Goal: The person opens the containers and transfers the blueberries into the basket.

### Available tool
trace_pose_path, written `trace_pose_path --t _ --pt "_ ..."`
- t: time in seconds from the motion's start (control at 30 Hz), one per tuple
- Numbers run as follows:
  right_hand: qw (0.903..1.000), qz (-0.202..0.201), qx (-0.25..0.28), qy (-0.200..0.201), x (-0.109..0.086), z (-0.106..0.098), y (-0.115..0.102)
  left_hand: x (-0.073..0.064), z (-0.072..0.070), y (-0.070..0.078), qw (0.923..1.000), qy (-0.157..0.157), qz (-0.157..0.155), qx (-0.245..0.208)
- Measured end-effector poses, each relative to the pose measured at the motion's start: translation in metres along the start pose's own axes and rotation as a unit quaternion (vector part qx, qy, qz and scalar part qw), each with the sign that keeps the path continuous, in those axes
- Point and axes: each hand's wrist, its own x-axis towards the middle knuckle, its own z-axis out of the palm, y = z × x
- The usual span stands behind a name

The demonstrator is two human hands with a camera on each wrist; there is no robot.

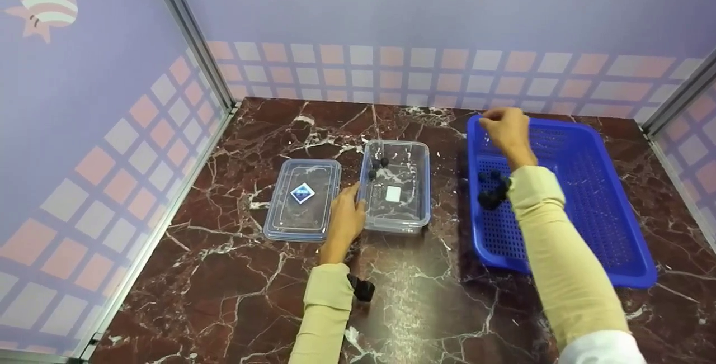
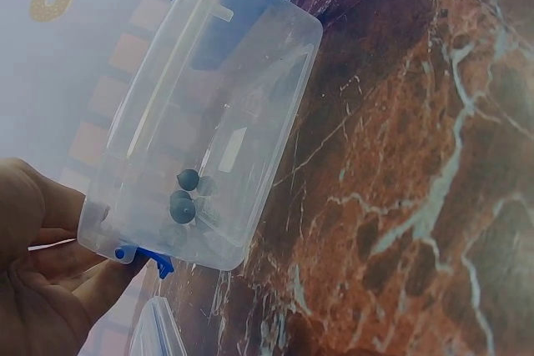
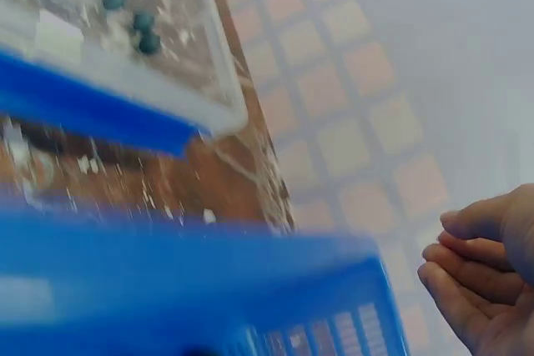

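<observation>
My left hand [image 1: 347,216] grips the left side of a clear plastic container [image 1: 411,223], thumb and fingers at its rim in the left wrist view. Inside the container lie three small dark round balls [image 2: 188,180], like blueberries, grouped near the gripped side. My right hand [image 1: 508,132] is raised above the far left corner of a blue perforated basket [image 1: 626,224]. Its fingers are loosely bent, and nothing shows between thumb and fingertips [image 3: 450,221] in the right wrist view. More dark balls [image 1: 483,176] lie at the basket's left, partly hidden by the wrist camera.
A clear lid [image 1: 288,216] with a blue diamond label lies left of the container. Everything stands on a dark red marbled table [image 1: 224,291]. Patterned panels [image 1: 347,12] border the table at the back and both sides.
</observation>
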Motion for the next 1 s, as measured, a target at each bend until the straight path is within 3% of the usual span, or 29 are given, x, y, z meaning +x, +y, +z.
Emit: trace_pose_path --t 0.2,0.37,0.67,1.0 --pt "0.9980 -0.057 0.007 -0.028 -0.003 0.043 -0.023 -0.001 0.002 -0.001 0.9998 0.013 0.014 -0.006" --pt "0.9938 -0.091 0.009 -0.064 -0.010 0.074 -0.042 -0.001 0.000 0.000 0.9999 0.008 0.001 -0.011" --pt "0.9880 -0.104 0.003 -0.115 -0.022 0.116 -0.058 -0.002 0.000 0.001 0.9998 0.015 0.010 -0.004" --pt "0.9831 -0.100 -0.043 -0.147 -0.037 0.150 -0.056 -0.002 0.001 -0.001 0.9997 0.019 0.012 -0.003"
